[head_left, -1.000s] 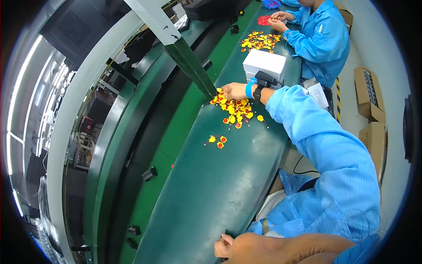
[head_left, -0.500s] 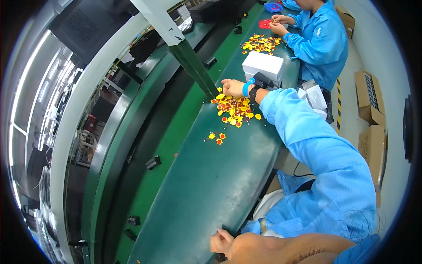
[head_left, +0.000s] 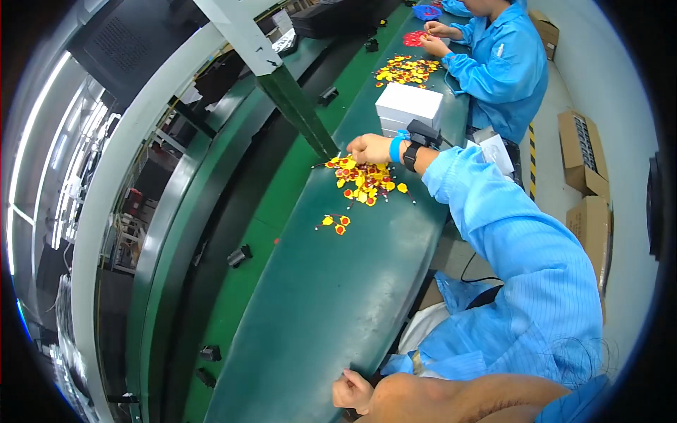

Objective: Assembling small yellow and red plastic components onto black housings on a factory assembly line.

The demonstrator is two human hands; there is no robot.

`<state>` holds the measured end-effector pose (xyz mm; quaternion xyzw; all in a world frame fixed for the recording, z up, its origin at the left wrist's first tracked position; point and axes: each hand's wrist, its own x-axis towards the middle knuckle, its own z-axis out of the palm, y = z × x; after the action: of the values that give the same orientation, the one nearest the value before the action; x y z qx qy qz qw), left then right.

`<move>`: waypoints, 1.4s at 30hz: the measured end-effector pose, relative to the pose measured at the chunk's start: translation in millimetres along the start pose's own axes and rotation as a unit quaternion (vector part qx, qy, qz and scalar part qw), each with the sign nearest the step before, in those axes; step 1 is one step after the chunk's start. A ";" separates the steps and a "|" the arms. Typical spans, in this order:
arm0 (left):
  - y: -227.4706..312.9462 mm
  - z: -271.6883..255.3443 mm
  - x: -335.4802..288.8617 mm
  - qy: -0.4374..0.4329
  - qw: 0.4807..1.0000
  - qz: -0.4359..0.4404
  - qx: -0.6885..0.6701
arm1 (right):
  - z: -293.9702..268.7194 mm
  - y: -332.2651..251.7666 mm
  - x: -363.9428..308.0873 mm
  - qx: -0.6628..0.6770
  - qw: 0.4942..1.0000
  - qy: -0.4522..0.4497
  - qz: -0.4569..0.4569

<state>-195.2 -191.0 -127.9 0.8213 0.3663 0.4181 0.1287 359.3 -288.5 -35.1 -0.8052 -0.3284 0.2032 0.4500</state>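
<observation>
My right hand (head_left: pixel 369 149), with a blue band and a black watch at the wrist, is at the far end of a loose pile of small yellow-and-red pieces (head_left: pixel 367 185) with short thin dark leads. Its fingers curl down onto the pile, and what lies between them is hidden. A few more of these pieces (head_left: pixel 341 229) lie apart on the green bench top (head_left: pixel 331 296), nearer to me. My left hand (head_left: pixel 351 391) rests closed at the near edge of the bench, and I cannot see inside its curled fingers.
White boxes (head_left: pixel 409 106) stand beyond my right hand. Farther along, a co-worker in blue (head_left: pixel 504 70) handles small pieces by another yellow-and-red pile (head_left: pixel 405 70), red pieces (head_left: pixel 416 38) and a blue basket (head_left: pixel 427 12). A post (head_left: pixel 296 106) rises beside the pile. Black parts (head_left: pixel 240 255) lie on the green belt.
My right hand has come lower, its fingers now curled down onto the pile. My left hand stays closed at the bench edge. The whole view has shifted slightly.
</observation>
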 end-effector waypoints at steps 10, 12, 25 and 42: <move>32.7 -14.7 22.6 -0.047 0.998 0.022 0.024 | 12.8 50.1 -50.1 0.043 0.985 0.167 -0.011; 33.2 -15.9 21.4 -0.043 0.998 0.026 0.030 | 21.0 42.7 -45.6 0.166 0.980 0.106 -0.021; 14.4 -10.2 11.1 -0.042 0.999 0.017 0.024 | 9.6 42.7 -113.1 0.180 0.957 0.224 -0.048; 32.4 -15.0 17.9 -0.040 0.997 0.004 0.059 | 87.5 23.4 -176.5 0.235 0.949 0.202 -0.066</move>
<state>-184.1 -202.4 -91.3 0.8451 0.3815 0.3628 0.0931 189.1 -371.3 -94.4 -0.6776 -0.2257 0.0773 0.6956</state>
